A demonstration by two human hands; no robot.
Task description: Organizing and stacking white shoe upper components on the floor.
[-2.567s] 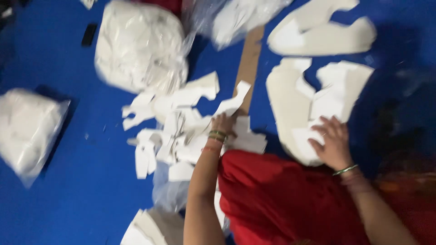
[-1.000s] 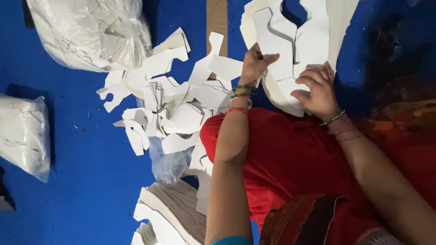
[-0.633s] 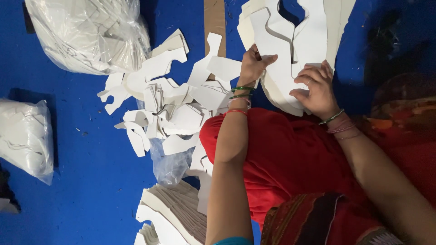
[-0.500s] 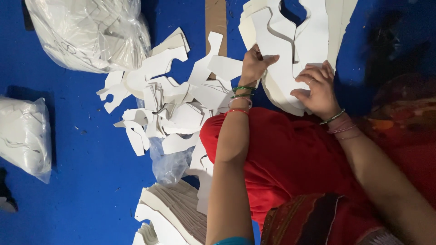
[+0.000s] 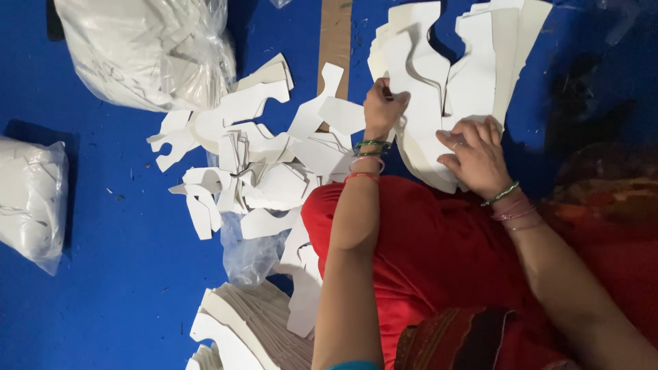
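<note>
Stack in hand: white cut-out pieces [image 5: 439, 103], aligned on blue floor [image 5: 103, 274] before the knees.
Left hand [image 5: 384, 103]: fingers pinched on a piece's edge.
Right hand [image 5: 476, 154]: fingers spread flat, pressing the stack.
Unsorted: loose pieces [image 5: 253, 171] scattered left.
Done: fanned pile [image 5: 253, 322] and filled bags [image 5: 144, 51].

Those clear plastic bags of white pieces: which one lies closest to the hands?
The big bag at the top, beside the loose white cutouts. The other bag lies at the far left edge, well away from both hands.

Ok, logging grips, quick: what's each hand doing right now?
Left hand: closed, pinching a white cut-out piece.
Right hand: open, flat on the white stack.
</note>
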